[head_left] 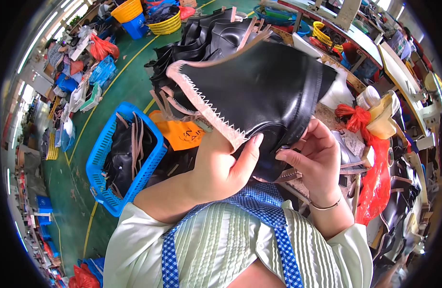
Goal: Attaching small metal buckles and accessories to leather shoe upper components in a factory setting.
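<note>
A shiny black leather shoe upper (259, 81) is held up in front of my chest. Zigzag stitching runs along its pinkish-beige edge. My left hand (223, 165) grips the lower left edge, thumb on top and the fingers hidden underneath. On the other side my right hand (317, 156) pinches the lower right part between thumb and bent fingers, close to a small dark, shiny spot too small to make out. More black uppers (201, 38) lie heaped just beyond the held one.
To my left a blue plastic basket (98, 156) holds black pieces with beige edges. An orange bag (180, 132) lies beside it. Red plastic bags (374, 177) hang at the right, near a white tape roll (369, 96). Further off are a yellow basket (165, 24) and long worktables (345, 36).
</note>
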{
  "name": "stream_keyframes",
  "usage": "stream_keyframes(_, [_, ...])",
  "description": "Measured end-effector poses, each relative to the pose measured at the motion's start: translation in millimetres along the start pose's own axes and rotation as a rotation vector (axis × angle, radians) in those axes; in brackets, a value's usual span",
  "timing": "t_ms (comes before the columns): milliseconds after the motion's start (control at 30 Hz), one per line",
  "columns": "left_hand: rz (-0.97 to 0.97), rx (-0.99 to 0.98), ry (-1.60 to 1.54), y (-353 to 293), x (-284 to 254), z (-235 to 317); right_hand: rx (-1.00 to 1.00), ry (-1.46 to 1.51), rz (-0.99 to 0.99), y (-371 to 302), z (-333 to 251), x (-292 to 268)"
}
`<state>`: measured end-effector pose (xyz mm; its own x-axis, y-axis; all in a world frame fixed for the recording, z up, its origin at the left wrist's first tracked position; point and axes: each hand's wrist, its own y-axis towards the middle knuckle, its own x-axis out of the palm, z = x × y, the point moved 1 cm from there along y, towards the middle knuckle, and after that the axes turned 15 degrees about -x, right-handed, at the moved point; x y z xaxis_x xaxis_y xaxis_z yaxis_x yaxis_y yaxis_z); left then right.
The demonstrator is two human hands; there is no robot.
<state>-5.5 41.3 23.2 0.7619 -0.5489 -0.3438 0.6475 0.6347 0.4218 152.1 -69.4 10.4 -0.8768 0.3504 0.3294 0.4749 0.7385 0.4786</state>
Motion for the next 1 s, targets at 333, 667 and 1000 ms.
stream_keyframes(333, [-0.076,-0.464,-0.424,-7,4,2,-0.62,-0.634,-0.342,-9,-8,-3])
stream_keyframes(667, [0.144,0.01,-0.309,-7,14,-1,-0.687,-0.668,-0.313,-18,-2,-2])
stream_keyframes(1000, [-0.128,0.157,0.383,-9,-6,9,-0.682,-0.704,-0.296,-28,-1,0])
